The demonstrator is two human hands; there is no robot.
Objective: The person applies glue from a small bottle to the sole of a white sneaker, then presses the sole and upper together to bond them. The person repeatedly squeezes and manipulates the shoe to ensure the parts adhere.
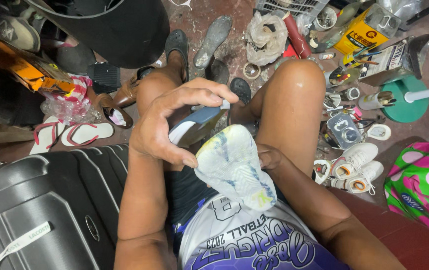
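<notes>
Shoe (234,165) sole-up between left hand (167,125) and right hand (269,156)

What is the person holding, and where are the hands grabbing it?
A sneaker, sole up. The left hand grips its toe end and side; the right hand is mostly hidden behind its other side.

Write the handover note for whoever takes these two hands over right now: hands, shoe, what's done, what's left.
Left hand: curled over the shoe, thumb on the edge of the sole, fingers reaching over the upper side.
Right hand: mostly hidden behind the shoe, holding it from the far side.
Shoe: held over the lap between the knees, worn whitish sole with yellow and blue marks facing up.
Nearby: black suitcase at left, pair of white sneakers on the floor at right, tools and tins beyond the right knee.
Done: shoe picked up and turned sole up.
Left: no tool or glue in either hand; work on the sole shows no start.
</notes>
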